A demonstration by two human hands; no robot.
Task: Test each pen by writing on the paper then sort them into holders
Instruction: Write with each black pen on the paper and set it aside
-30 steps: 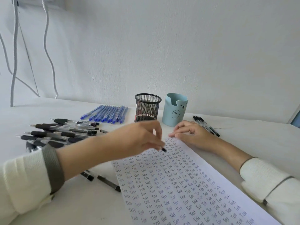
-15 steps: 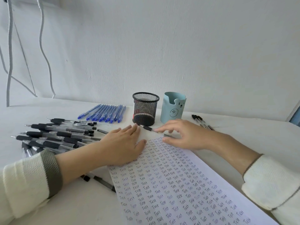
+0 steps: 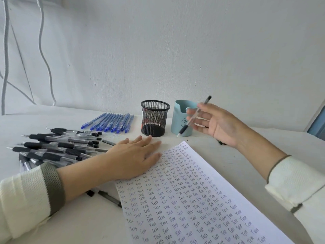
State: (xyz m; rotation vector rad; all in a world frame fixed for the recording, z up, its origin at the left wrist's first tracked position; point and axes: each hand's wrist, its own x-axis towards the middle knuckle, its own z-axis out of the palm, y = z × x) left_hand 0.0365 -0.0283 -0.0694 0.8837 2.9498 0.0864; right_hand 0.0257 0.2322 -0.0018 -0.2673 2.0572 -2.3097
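One surface (image 3: 246, 155) carries the paper (image 3: 193, 199), its corner under my left hand (image 3: 133, 159), fingers (image 3: 140, 143) flat and straight. Heaped left lie black pens (image 3: 58, 148), with blue pens (image 3: 110, 123) beside the mesh holder (image 3: 154, 118). My right hand (image 3: 216, 124) pinches a pen (image 3: 207, 100), tip down, raised before the blue holder (image 3: 179, 118).

On the table (image 3: 260, 145) the paper (image 3: 193, 199) lay nearest, angled off to the right. The left hand (image 3: 135, 157) rested flat on its far left corner. Left of that hand sat a heap of pens (image 3: 58, 147), and behind the heap a row of pens (image 3: 109, 123) lay side by side. Right of the row stood the mesh holder (image 3: 154, 118), the solid holder (image 3: 176, 120) just beside it. The right hand (image 3: 217, 124) held a pen (image 3: 193, 118) in the air before the solid holder. A loose pen (image 3: 109, 197) lay beneath the left forearm.
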